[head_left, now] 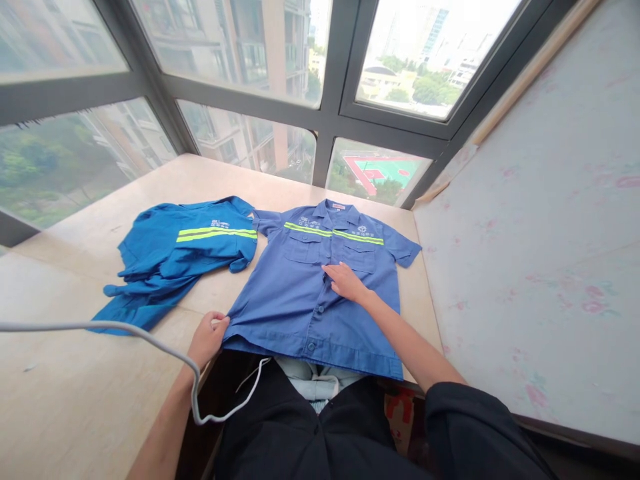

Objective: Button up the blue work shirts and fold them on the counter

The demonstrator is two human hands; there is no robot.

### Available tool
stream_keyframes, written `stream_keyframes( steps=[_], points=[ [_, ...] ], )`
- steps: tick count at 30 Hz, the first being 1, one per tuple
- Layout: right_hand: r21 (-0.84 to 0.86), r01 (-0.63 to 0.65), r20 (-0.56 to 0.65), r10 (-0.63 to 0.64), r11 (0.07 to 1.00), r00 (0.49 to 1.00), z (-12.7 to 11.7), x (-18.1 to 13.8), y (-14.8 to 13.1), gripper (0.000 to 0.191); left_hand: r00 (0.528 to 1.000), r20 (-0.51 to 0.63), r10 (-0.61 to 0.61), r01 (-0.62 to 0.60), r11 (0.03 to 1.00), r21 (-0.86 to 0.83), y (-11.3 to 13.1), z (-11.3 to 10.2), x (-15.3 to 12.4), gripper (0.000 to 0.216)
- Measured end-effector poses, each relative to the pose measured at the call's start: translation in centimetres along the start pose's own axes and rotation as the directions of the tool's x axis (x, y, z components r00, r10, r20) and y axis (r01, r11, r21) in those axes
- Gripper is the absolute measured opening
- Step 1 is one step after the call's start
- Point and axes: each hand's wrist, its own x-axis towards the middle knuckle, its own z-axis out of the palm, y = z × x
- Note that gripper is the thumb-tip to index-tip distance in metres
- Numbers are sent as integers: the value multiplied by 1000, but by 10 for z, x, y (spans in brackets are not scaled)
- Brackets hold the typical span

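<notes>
1. Left hand (207,337): fingers pinch the hem corner of the blue shirt (300,300). Right hand (345,281): fingers flat, released, pressing the placket.
2. Shirt lies face up, buttoned, on the table (75,400), hem over the near edge.
3. Risk: a hard hem tug likely wrinkles or drags it; white cable (125,329) could snag.
4. Thin woven cloth, glossy yellow stripes; crumpled brighter-blue garment (185,250) just beside.

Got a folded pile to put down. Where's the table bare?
Widest bare table: near left, between the crumpled bright-blue garment and the front edge, though a white cable crosses it. Another strip runs behind both garments, by the windows. Crowded right: the flat shirt, held by left hand and right hand.
</notes>
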Motion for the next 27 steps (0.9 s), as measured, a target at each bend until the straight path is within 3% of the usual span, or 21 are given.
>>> stream_keyframes(
  steps=[4, 10, 14, 17, 19, 21, 24, 25, 27],
  points=[
    [-21, 54, 43, -53, 998, 998, -6, 2, 4, 54, 997, 2, -83, 83, 989, -122, 3, 8, -12, 38],
    [-43, 201, 89, -197, 979, 976, -10, 11, 8, 49, 979, 170, -111, 143, 972, -188, 1, 7, -32, 62],
    [-145, 294, 121, -278, 945, 953, -13, 16, 11, 36, 984, 152, -92, 127, 962, -243, -12, 7, -32, 64],
    [-196, 295, 152, -268, 935, 951, -17, 18, 17, 25, 988, 135, -78, 111, 961, -252, -18, 9, -29, 67],
    [-204, 270, 137, -246, 941, 960, -19, 17, 21, 19, 995, 88, -56, 73, 976, -204, -18, 10, -30, 67],
    [-198, 242, 97, -227, 950, 969, -19, 13, 26, 13, 998, -60, 11, -15, 998, -61, -13, 11, -35, 64],
    [-173, 226, 26, -225, 959, 974, -14, 6, 30, 11, 942, -285, 177, -120, 971, 205, -4, 15, -52, 48],
    [-163, 229, 7, -231, 960, 973, -12, 4, 31, 11, 945, -268, 190, -128, 964, 235, -2, 18, -59, 43],
    [-136, 236, -24, -241, 962, 970, -6, 2, 31, 12, 994, -46, 103, -94, 980, 174, 0, 30, -72, 47]
  ],
)
